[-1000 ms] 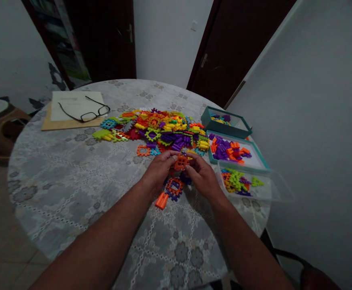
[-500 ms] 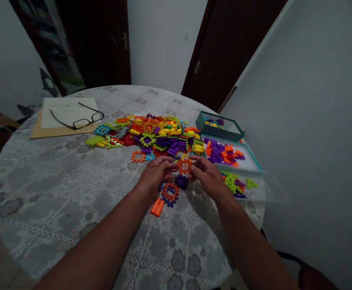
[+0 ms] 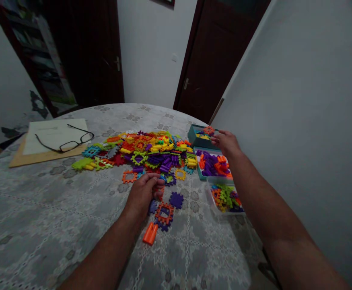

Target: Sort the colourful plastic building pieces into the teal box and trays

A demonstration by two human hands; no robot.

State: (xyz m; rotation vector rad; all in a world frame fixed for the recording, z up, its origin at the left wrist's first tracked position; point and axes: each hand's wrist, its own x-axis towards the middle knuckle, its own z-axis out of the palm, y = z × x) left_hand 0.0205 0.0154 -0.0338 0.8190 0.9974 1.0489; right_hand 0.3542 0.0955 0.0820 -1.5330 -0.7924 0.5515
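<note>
My left hand is closed, with a small blue plastic piece at its fingertips, mostly covered by the fingers. Below it lie an orange square frame tile, a purple toothed tile and an orange tube connector. My right hand is stretched over the teal box at the back right, its fingers apart. An orange toothed tile shows just past those fingertips, above the box's other pieces.
A large heap of colourful interlocking pieces covers the table's middle. A tray of purple and orange connectors and a clear container of mixed pieces stand right. Eyeglasses lie on paper at left; a wall borders the right.
My right hand has moved from the middle to the back-right box, and the orange tile is now there. My left hand has stayed near the heap's front. The view has shifted.
</note>
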